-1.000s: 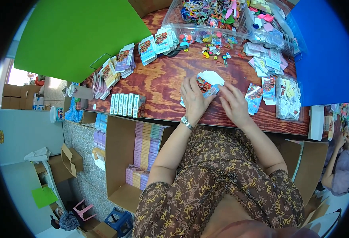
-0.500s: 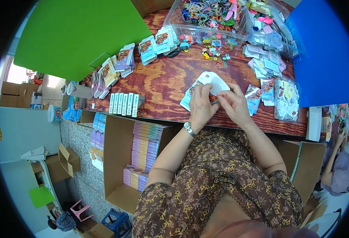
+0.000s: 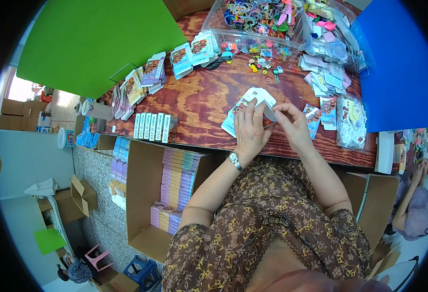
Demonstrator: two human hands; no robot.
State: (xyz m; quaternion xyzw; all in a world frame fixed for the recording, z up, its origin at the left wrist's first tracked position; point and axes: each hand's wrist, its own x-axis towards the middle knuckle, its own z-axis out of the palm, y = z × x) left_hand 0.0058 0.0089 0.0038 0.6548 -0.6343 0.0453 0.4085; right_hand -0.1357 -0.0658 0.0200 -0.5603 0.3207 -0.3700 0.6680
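My left hand (image 3: pixel 249 130) and my right hand (image 3: pixel 292 124) are close together over the wooden table (image 3: pixel 199 100). Both grip a white printed card (image 3: pixel 256 97) that is folded over at the top. The left fingers press on its middle while the right fingers pinch its right edge. A silver watch (image 3: pixel 234 160) sits on my left wrist. A row of small upright card packets (image 3: pixel 154 127) stands at the table's near left edge. To the right of my hands lie colourful cards (image 3: pixel 320 113).
Clear bins of bright small items (image 3: pixel 267 19) stand at the back. Stacks of printed cards (image 3: pixel 185 58) fan along the left. An open cardboard box of purple and yellow packs (image 3: pixel 172 190) sits below the table edge. A bag of white pieces (image 3: pixel 352 121) lies right.
The card has been lifted off the table and folded between both hands. My hands have moved slightly up and closer together.
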